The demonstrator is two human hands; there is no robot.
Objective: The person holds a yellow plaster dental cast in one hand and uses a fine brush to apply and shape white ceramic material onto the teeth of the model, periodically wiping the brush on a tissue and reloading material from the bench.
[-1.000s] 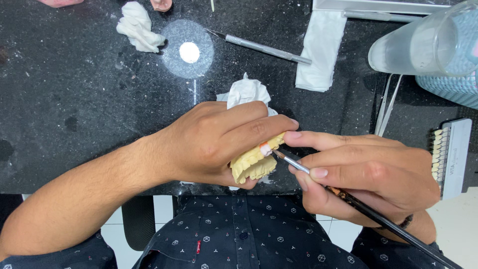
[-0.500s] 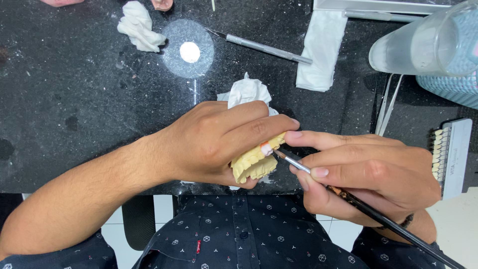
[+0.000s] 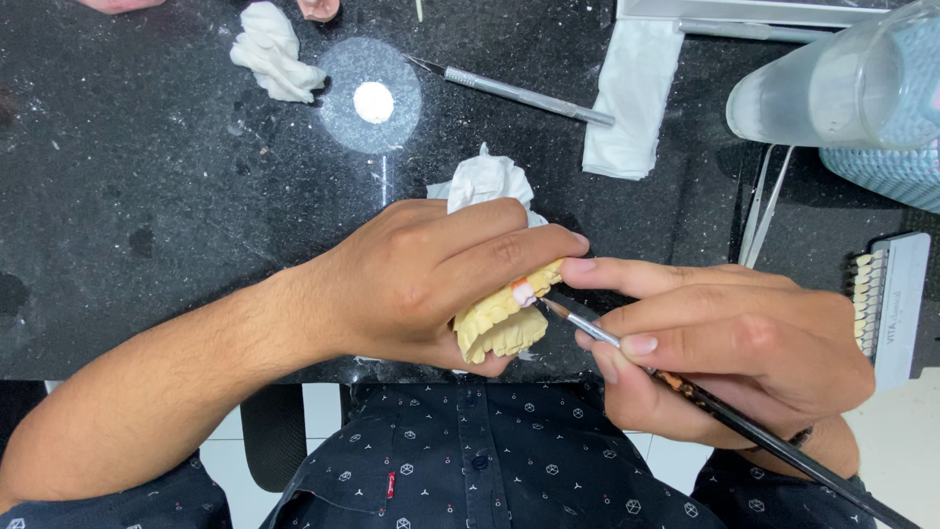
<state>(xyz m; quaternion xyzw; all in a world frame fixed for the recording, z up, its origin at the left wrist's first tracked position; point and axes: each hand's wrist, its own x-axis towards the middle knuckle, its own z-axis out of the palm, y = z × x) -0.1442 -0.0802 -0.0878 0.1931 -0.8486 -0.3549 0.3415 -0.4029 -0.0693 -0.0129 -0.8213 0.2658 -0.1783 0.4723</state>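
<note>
Above speckled black countertop point(image 3: 147, 196) (tissue-strewn): left hand point(image 3: 431, 284) gripping yellow dental cast point(image 3: 499, 323), right hand point(image 3: 725, 343) pinching fine brush point(image 3: 705, 402).

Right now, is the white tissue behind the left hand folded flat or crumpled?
Crumpled: the white tissue stands bunched in peaks behind the left hand, unlike the flat folded cloth.
</note>
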